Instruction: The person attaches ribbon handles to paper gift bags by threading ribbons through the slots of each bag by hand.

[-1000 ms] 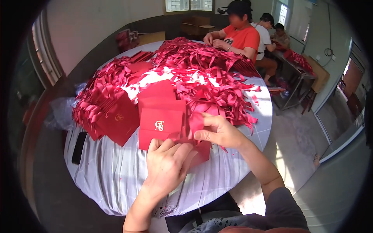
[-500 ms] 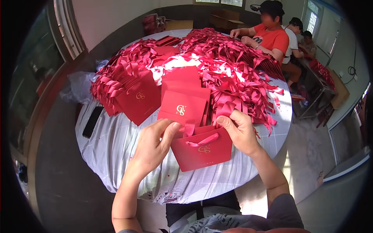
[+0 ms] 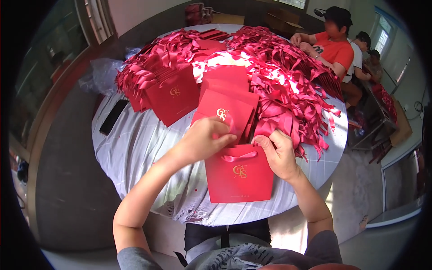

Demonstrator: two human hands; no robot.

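Observation:
A red paper gift bag (image 3: 239, 184) with a gold monogram lies at the table's near edge, its pink ribbon handle (image 3: 240, 156) looped across the upper front. Just above its top left corner, my left hand (image 3: 204, 140) is closed in a pinch; a strip of pink ribbon (image 3: 232, 128) shows at its fingertips. At the bag's top right corner my right hand (image 3: 281, 155) pinches a pink ribbon (image 3: 266, 128) between thumb and curled fingers. Behind my hands, a stack of flat red bags (image 3: 222, 104) leans back, partly covered by my left hand.
Piles of ribboned red bags (image 3: 173, 94) and loose ribbons (image 3: 288, 90) cover the far side of the round cloth-covered table (image 3: 135, 148). A black phone (image 3: 113, 117) and clear plastic (image 3: 103, 76) lie left. A co-worker in an orange shirt (image 3: 337, 51) sits at the far right.
The bag now lies squarer and flatter toward me. My left hand has turned inward and moved right, closer to my right hand. The view has shifted slightly.

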